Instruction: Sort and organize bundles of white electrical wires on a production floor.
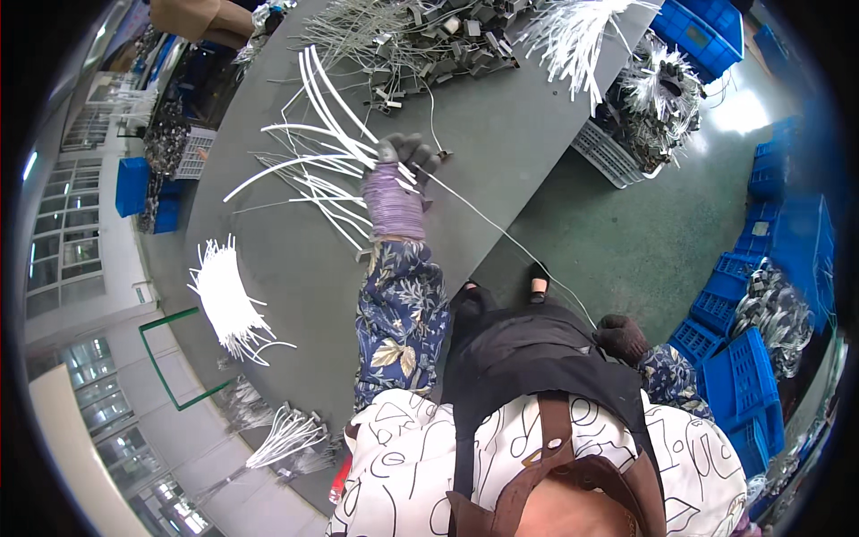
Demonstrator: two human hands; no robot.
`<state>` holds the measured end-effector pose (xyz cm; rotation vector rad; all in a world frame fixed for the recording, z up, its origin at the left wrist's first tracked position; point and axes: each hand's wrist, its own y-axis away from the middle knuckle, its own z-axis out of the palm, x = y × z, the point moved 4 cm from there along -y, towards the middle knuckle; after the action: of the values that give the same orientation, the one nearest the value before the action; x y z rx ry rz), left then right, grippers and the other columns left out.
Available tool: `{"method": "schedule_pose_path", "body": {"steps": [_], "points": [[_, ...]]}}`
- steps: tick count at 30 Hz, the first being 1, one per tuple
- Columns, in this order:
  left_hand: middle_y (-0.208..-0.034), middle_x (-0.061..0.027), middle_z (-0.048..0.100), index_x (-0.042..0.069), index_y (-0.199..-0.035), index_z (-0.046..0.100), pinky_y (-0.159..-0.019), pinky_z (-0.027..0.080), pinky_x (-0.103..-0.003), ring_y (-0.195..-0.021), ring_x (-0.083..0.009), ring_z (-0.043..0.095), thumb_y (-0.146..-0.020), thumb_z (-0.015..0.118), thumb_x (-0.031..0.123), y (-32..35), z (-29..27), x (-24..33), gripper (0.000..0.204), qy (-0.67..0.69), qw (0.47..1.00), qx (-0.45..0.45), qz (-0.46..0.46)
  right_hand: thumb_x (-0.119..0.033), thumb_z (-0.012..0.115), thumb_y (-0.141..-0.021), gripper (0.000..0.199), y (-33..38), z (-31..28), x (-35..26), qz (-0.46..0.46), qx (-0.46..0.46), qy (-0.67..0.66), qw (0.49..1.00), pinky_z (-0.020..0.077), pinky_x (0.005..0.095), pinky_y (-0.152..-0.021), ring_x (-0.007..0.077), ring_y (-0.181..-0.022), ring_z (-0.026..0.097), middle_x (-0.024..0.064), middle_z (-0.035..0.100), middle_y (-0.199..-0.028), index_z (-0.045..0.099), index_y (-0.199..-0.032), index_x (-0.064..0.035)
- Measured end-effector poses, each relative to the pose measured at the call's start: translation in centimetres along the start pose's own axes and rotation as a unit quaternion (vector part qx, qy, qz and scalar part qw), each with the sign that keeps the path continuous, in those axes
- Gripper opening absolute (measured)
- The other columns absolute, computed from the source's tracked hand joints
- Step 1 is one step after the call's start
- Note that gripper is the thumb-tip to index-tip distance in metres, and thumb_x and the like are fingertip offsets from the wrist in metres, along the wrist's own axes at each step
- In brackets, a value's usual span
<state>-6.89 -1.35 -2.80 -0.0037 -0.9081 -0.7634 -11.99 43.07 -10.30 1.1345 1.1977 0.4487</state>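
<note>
While stretched far forward over the dull grey-green work surface (pixel 501 134), closes the left hand (pixel 407 166), in a grey knitted glove with a lilac cuff, around a loose sheaf of long white plastic strips (pixel 313 152). Fingers (pixel 420 154) curled tight over the near ends, with the free ends fanning up and to the left across the surface. Left forearm in a blue flowered sleeve, nearly straight, wrist bent slightly down onto the sheaf.

Holds the right hand (pixel 622 338), in a dark glove, low and close to the body, off the surface and beside the lap. Fingers bunched shut, seemingly pinched on the near end of one thin white strand (pixel 510 237); too small to tell the exact grip. Runs taut and straight from under the left hand, over the surface's edge, down to the right hand.

Looks like the step of drawing a single strand out of the sheaf, about midway: strand mostly clear, far end apparently not yet free. Calls next for a firm clamp with the left so the other strips stay put, and a steady pull with the right along the strand's own line, away from the surface's edge, to avoid a snag or kink.

Elsewhere: a heap of grey metal clips tangled with white strands (pixel 429 36) at the far side of the surface, a tidy white bundle of strips (pixel 228 300) well apart to the left, and blue plastic crates (pixel 743 376) on the floor to the right.
</note>
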Motion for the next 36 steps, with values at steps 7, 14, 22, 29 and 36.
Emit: {"method": "schedule_pose_path", "body": {"steps": [7,14,22,29,36], "points": [[-0.094,-0.0135,0.064,0.008,-0.103,0.053,-0.064,0.059,-0.035,-0.074,-0.0237,0.065,-0.088,0.059,0.030,0.9,0.9,3.1,0.027,-0.018,0.998,0.017,0.062,-0.014,0.061,-0.073,0.012,-1.3,-0.2,0.3,-0.040,-0.009,-0.026,0.999,0.0376,0.0263,-0.049,0.0083,-0.056,0.049,0.0007,0.054,-0.061,0.060,-0.074,-0.0027],[-0.095,-0.0161,0.063,0.007,-0.100,0.056,-0.070,0.057,-0.044,-0.080,-0.0293,0.061,-0.088,0.057,0.025,-0.3,-0.9,0.2,0.021,0.141,0.977,-0.143,-0.076,-0.014,0.063,-0.074,0.010,-0.6,0.9,-1.4,-0.043,-0.023,-0.038,0.998,0.0356,0.0250,-0.048,0.0074,-0.054,0.047,-0.0016,0.052,-0.059,0.058,-0.070,-0.0054],[-0.096,-0.0163,0.063,-0.006,-0.102,0.057,-0.073,0.053,-0.031,-0.088,-0.0220,0.062,-0.093,0.048,0.025,6.4,-1.8,-11.7,0.033,-0.347,0.910,-0.155,-0.163,-0.017,0.065,-0.079,0.014,-4.1,3.0,-7.1,-0.130,-0.039,-0.095,0.986,0.0366,0.0245,-0.051,0.0059,-0.060,0.047,-0.0024,0.054,-0.067,0.060,-0.076,-0.0041],[-0.079,-0.0088,0.065,0.002,-0.092,0.062,-0.059,0.053,-0.030,-0.068,-0.0161,0.062,-0.087,0.059,0.030,3.5,-3.8,1.0,0.028,-0.234,0.966,0.053,0.093,-0.020,0.063,-0.081,0.022,-6.0,7.0,-17.5,-0.262,-0.059,0.007,0.963,0.0411,0.0237,-0.055,0.0069,-0.064,0.048,0.0015,0.056,-0.078,0.060,-0.095,-0.0033],[-0.076,-0.0146,0.064,-0.004,-0.094,0.053,-0.044,0.054,-0.028,-0.057,-0.0188,0.064,-0.088,0.059,0.024,-1.4,-14.6,5.7,0.029,-0.319,0.941,0.110,-0.015,-0.020,0.061,-0.081,0.052,-9.2,12.2,-29.3,-0.248,-0.089,0.049,0.963,0.0476,0.0285,-0.066,0.0148,-0.079,0.057,0.0096,0.054,-0.105,0.043,-0.129,-0.0100]]}}
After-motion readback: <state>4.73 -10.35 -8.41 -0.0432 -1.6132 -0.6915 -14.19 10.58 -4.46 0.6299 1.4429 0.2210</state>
